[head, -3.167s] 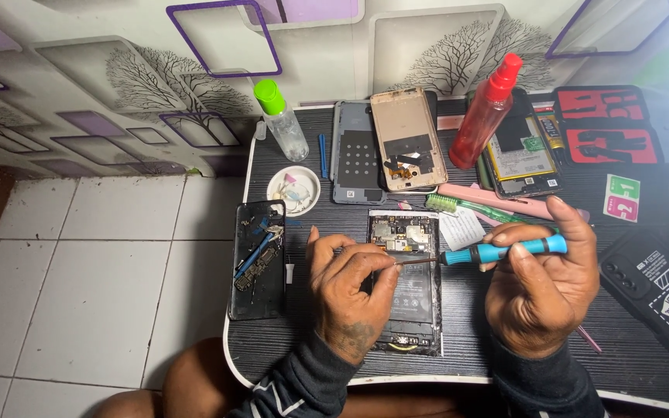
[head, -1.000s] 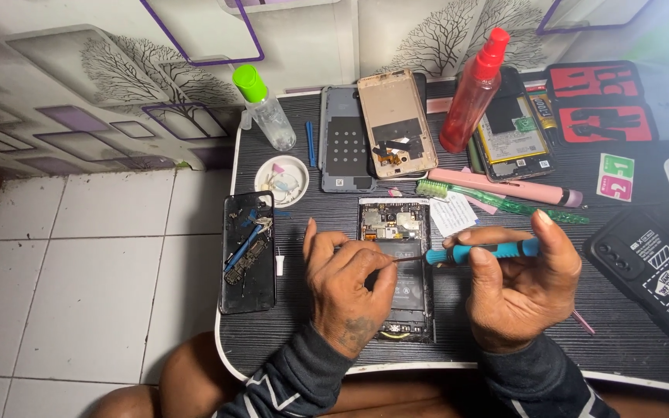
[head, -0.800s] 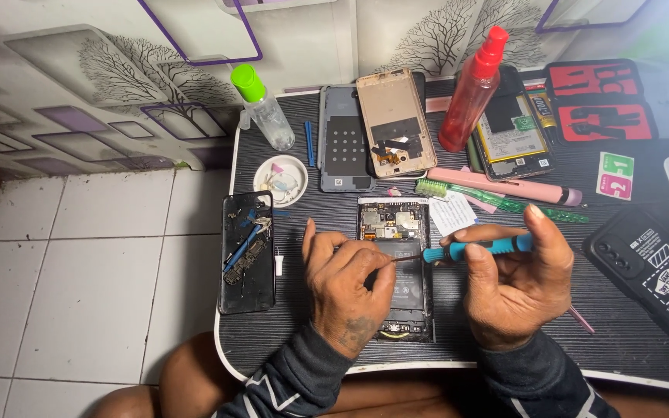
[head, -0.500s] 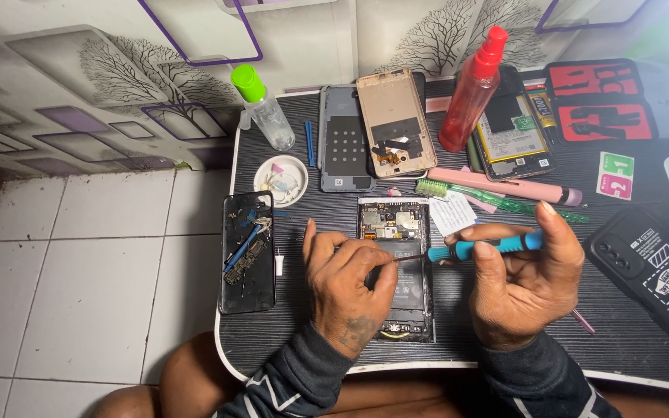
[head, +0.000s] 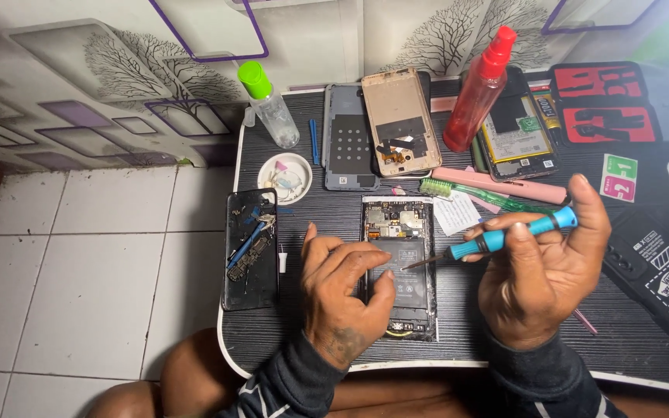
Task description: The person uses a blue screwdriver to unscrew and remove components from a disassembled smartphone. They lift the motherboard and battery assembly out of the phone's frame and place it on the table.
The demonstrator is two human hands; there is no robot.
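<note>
Right hand: my right hand is closed around a blue-handled screwdriver, pinched between thumb and fingers, the index finger curled over its far end.
Screwdriver tip: I see the shaft slanting down to the left, its tip over the battery of the opened phone; whether it touches I cannot tell.
Left hand: my left hand holds nothing; it lies on the phone's left edge, fingers spread over the lower left of the battery, thumb pressed against it.
Phone: it lies flat on the dark table, back removed, circuit board at the far end, just in front of me near the table's near edge.
In the way: my left fingers hide part of the phone's left side.
Left of the hands: a cracked black phone screen with small tools on it, and a small white dish beyond.
Beyond the phone: a grey phone frame, a gold back cover, a clear bottle with a green cap, a red spray bottle.
Right of the phone: a white paper slip, a green toothbrush, a pink tool and another opened phone.
</note>
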